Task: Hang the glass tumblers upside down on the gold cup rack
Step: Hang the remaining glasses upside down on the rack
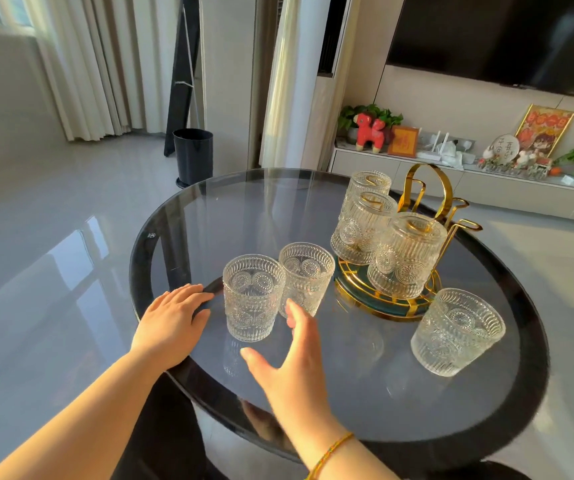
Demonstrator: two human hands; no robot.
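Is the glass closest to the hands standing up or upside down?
Standing up. The nearest tumbler has its open rim facing up and its base on the glass table.

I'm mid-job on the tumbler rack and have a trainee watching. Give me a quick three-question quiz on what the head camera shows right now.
1. How many tumblers already hang upside down on the gold cup rack, and how many stand upright on the glass table?
2. True or false: the right hand already holds a tumbler.
3. Which upright tumbler sits apart from the other two? A) the near-left tumbler B) the middle tumbler C) the right-side tumbler

Key:
1. Three hang, three stand.
2. False: it is open, reaching toward the near-left tumbler, with nothing in its grip. The left hand rests flat on the table edge.
3. C
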